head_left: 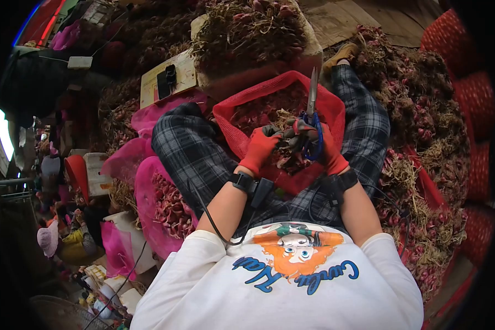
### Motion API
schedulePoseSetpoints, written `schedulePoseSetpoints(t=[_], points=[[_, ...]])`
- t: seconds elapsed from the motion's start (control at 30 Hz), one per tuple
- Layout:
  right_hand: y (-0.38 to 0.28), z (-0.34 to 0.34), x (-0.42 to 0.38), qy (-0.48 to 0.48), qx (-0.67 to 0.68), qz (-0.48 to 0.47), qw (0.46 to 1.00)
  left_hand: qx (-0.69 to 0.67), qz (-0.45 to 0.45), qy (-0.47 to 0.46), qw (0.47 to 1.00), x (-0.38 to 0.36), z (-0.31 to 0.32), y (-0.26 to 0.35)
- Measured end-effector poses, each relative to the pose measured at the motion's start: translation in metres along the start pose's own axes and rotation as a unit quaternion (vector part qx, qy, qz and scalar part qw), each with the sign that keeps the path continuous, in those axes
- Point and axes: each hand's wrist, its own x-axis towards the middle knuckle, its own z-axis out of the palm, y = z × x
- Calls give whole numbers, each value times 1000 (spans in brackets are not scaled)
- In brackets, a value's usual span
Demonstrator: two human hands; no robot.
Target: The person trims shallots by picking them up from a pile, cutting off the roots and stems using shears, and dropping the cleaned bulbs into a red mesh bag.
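My right hand (325, 147), in a red glove with dark fingertips, is closed on a pair of scissors (312, 99). Their blue handles sit at the palm, and the long metal blades point up and away from me. Close beside it is my left hand (262, 147), gloved the same way, its fingers bent in a pinch. What lies in that pinch is too small to make out. Both hands are over a red mesh bag (231, 122) between my legs, its mouth spread wide. Shallots and dry scraps (258, 113) show inside it.
Ahead stands a pale block (311, 52) heaped with shallots with dry stalks (253, 33). A dark phone-like object (166, 81) lies on a board (148, 91). Pink mesh bags (148, 187) are at my left. Shallot piles (418, 104) and red sacks (473, 102) line the right. Another person (74, 247) sits far left.
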Motion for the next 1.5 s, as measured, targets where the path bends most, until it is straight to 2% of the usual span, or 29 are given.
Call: schedulePoseSetpoints(t=[0.07,0.1,0.2,0.27,0.33,0.4,0.5,0.63,0.73,0.83,0.93,1.0,1.13,1.2,1.3,1.33,1.4,1.5], points=[[-6,1,-1,-18,79,28,996,-44,59,45,996,5,1,-5],[-5,-2,0,-6,77,25,997,-67,88,66,992,7,2,-7],[-1,-8,2,1,74,30,997,-296,-7,-78,952,-10,-13,55],[-5,-7,-2,-31,77,44,996,-316,10,-120,941,-11,-11,55],[-1,-5,-1,-25,-72,-11,997,-348,13,-131,928,-16,-7,65],[-2,-1,-5,-3,-151,-44,988,-349,43,-132,927,-15,-11,60],[1,0,-3,41,-101,-32,993,-336,69,-110,933,-13,-9,54],[6,-1,1,79,-166,-50,982,-282,58,-30,957,-10,-2,44],[7,-1,3,85,-175,-58,979,-260,66,-93,959,-4,-7,25],[4,2,3,112,-186,-77,973,-220,91,-68,969,-8,-6,28],[9,-4,8,155,-154,-62,974,-232,4,-8,973,-13,-4,40],[2,1,3,167,-138,-46,975,-314,-25,20,949,-7,-1,26],[2,12,-1,149,-169,-84,971,-368,-11,49,928,-7,0,26],[2,15,-1,139,-148,-90,975,-395,-59,73,914,-7,2,32],[2,17,0,88,-342,-151,923,-422,-97,77,898,-9,2,38],[4,17,1,96,-414,-191,885,-429,-104,73,895,-9,3,38],[9,19,1,112,-549,-264,785,-366,-48,68,927,-7,7,27],[2,23,3,85,-570,-277,769,-220,44,96,970,-10,9,29]])
